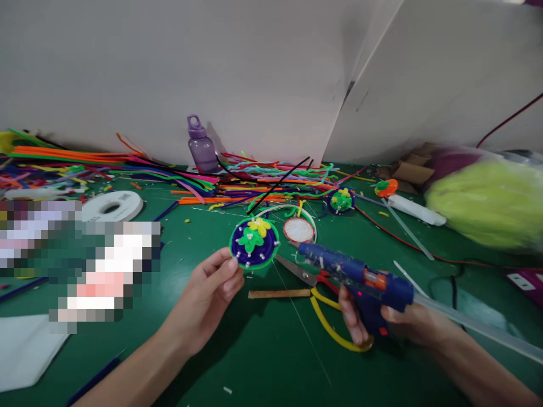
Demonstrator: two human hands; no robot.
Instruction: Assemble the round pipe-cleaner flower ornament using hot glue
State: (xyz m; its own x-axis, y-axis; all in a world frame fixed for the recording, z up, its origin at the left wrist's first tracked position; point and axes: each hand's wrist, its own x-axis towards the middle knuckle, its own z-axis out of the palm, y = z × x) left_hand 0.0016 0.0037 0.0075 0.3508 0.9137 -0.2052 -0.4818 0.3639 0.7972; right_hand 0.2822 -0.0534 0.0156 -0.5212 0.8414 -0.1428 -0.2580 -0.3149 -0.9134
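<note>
Between thumb and fingers, my left hand [218, 285] pinches the lower left edge of a round pipe-cleaner ornament [254, 243]. It is dark blue with a green rim, a yellow and a green flower, and small white beads. My right hand [360, 319] grips a blue hot glue gun [356, 277], a red light showing on its body and a long clear glue stick out the back. The nozzle points left, close to a red-rimmed dish of white beads [299, 230]. Under the gun lie scissors [297, 271] with yellow handles, beside a thin wooden stick [279, 294].
Heaps of coloured pipe cleaners [271, 178] line the wall around a purple bottle [202, 147]. A white ribbon spool [112, 208] lies at left. Toward the back right are another flowered disc [340, 200], a red cord [382, 226] and a bag of yellow-green material [483, 198].
</note>
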